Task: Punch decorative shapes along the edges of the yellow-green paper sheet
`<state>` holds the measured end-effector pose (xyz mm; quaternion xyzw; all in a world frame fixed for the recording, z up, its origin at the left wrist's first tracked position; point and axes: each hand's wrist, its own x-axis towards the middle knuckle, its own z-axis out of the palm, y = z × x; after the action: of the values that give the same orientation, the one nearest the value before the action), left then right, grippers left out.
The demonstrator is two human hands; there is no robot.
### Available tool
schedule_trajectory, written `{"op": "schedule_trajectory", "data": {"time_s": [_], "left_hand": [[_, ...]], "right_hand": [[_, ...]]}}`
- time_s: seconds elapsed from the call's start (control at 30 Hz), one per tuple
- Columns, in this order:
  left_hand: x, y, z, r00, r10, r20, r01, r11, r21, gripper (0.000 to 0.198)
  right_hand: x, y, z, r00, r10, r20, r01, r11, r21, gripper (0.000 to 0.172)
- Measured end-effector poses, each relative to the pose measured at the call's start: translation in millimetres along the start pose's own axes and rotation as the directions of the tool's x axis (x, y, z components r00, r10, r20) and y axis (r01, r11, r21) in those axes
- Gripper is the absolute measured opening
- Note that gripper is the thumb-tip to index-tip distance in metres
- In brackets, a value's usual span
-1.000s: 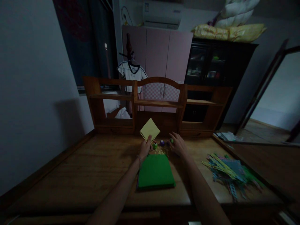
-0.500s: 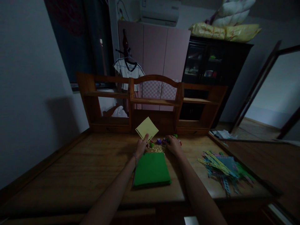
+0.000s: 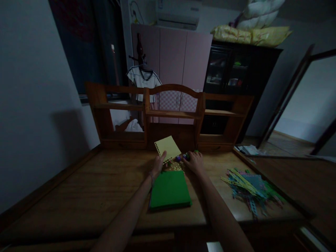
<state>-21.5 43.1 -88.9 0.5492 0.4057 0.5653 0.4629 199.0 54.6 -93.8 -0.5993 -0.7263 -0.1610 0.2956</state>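
Note:
My left hand is closed on a small yellow paper sheet, thumb on top, held tilted above the desk. A row of punched holes runs along the sheet's left edge, with more along its lower edge. Spread over a cluster of small round coloured things is my right hand, fingers apart and partly covering them. Beside its thumb sits a small purple round thing. Yellow paper bits lie scattered between the hands. Just in front is a stack of green paper.
A tangled pile of punched paper strips lies on the right of the wooden desk. Along the desk's back stands a wooden shelf unit. A wall closes off the left side.
The yellow sheet has turned and come down slightly to the right in my left hand. My right hand has shifted a little, its fingers more spread, now hiding the red thing.

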Motion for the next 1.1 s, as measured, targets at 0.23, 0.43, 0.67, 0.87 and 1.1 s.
{"op": "schedule_trajectory", "data": {"time_s": [0.23, 0.43, 0.67, 0.87, 1.1], "left_hand": [[5.0, -12.6, -3.8, 1.000, -0.019, -0.025, 0.019, 0.999, 0.027, 0.064], [2.8, -8.8, -3.8, 1.000, 0.007, -0.005, -0.007, 0.999, 0.034, 0.066], [2.5, -8.3, -2.3, 1.000, -0.011, -0.024, 0.011, 1.000, 0.021, 0.064], [-0.3, -4.4, -1.9, 1.000, 0.001, -0.015, 0.000, 0.999, 0.039, 0.063], [-4.2, 1.0, -0.5, 0.999, 0.030, 0.011, -0.030, 0.999, 0.029, 0.068]], "right_hand": [[0.4, 2.0, 2.6, 1.000, 0.021, -0.010, -0.021, 0.999, -0.027, 0.034], [1.4, 3.7, 5.5, 1.000, 0.029, -0.012, -0.028, 0.999, 0.036, 0.034], [2.3, 1.7, 1.1, 0.999, 0.048, -0.021, -0.047, 0.997, 0.057, 0.036], [2.4, 1.0, 0.3, 0.999, 0.035, -0.006, -0.034, 0.998, 0.056, 0.033], [1.4, 2.7, 2.4, 1.000, 0.019, -0.021, -0.018, 0.998, 0.061, 0.037]]}}
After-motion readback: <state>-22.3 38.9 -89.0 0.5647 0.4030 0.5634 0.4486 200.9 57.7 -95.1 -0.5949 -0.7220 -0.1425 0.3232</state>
